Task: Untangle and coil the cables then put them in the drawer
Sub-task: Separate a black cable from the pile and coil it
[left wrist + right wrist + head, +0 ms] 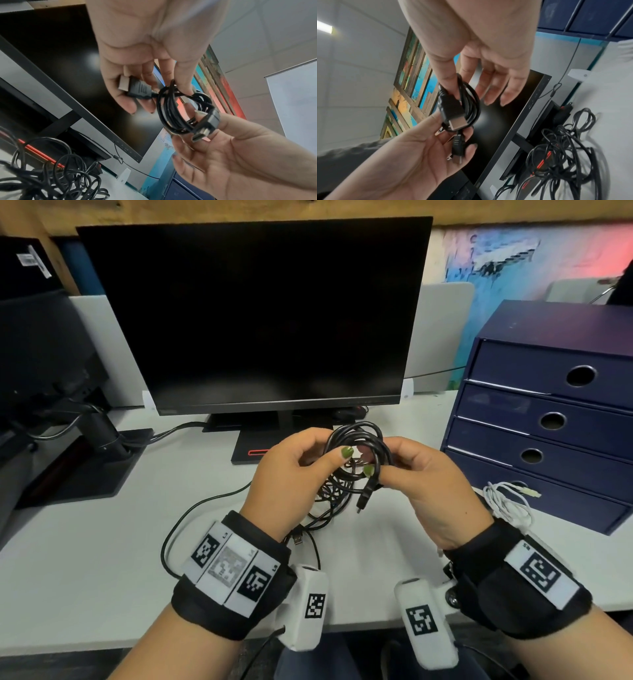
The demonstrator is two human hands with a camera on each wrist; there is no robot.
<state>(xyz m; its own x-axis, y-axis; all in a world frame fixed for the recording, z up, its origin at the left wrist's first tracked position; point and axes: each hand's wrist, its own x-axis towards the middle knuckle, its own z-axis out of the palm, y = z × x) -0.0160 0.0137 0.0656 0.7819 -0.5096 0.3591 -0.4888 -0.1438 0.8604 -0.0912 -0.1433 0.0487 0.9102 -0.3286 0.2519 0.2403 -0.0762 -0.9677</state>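
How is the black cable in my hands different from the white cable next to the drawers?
The black cable is wound into a neat coil and held above the desk by both hands; the white cable lies loosely bunched on the desk, against the drawer unit. Black is thicker. Neither is in a drawer yet.

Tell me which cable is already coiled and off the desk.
The black coiled cable, pinched between the left hand and right hand. The black tangle and the white cable lie on the desk.

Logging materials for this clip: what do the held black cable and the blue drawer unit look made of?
Black cable: looks like flexible rubbery or plastic sheathing with a slight sheen, holding loose loops; plug tips look metallic. Drawer unit: probably matte navy cardboard or laminated board, with pale raw edges and punched finger holes.
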